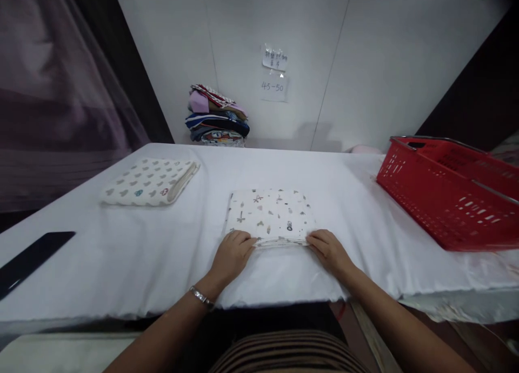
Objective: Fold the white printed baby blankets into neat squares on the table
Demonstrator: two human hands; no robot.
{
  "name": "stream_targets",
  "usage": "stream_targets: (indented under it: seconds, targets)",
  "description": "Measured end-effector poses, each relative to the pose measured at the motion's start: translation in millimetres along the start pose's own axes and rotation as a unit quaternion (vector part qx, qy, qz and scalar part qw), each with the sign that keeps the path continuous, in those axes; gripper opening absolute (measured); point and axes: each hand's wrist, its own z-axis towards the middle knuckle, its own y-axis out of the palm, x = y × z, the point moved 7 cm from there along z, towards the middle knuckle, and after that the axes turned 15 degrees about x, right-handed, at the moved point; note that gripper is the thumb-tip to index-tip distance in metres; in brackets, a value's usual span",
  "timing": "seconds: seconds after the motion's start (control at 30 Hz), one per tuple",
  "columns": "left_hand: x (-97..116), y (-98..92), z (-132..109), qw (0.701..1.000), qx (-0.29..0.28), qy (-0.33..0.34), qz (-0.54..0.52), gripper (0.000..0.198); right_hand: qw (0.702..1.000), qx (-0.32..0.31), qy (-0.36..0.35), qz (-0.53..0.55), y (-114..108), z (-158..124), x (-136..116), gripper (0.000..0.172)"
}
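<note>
A folded white cloth [271, 213] printed with small grey and brown figures lies flat on the white-covered table in front of me. My left hand [235, 251] grips its near left corner, fingers on top and thumb toward the folded edge. At the near right corner, my right hand [326, 247] pinches the cloth in the same way. Several folded layers show along the near edge between the two hands. A metal bracelet [201, 297] circles my left wrist.
Another folded cloth [148, 182] with grey prints lies at the left. A dark flat object [32, 259] rests near the left edge. The red basket [441, 194] stands at the right. Stacked fabrics [218, 116] sit by the wall, beside paper notes [274, 86].
</note>
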Motion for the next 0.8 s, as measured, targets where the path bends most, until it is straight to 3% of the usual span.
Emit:
stream_targets:
  seconds: [0.17,0.3,0.4,0.6,0.7,0.8]
  targets:
    - [8,1.3,18,0.999,-0.006,-0.015,-0.027,0.025,1.000,-0.020,0.017,0.015,-3,7,-3,0.022]
    - [23,26.4,13,0.998,-0.060,0.012,-0.003,0.050,0.996,-0.013,0.075,0.034,-8,24,2,0.021]
    - [30,44.7,-1,0.993,-0.115,0.028,0.013,0.059,0.995,0.010,0.099,0.025,-3,37,9,0.031]
    - [33,44.5,-13,0.991,-0.127,0.031,0.019,0.059,0.976,-0.149,0.158,-0.030,43,13,31,0.059]
    - [35,40.1,-9,0.991,-0.130,0.014,0.000,0.059,0.968,-0.178,0.172,-0.029,46,7,32,0.060]
    - [28,35.2,6,0.990,-0.135,-0.028,-0.025,0.053,0.966,-0.182,0.182,-0.037,42,27,29,0.061]
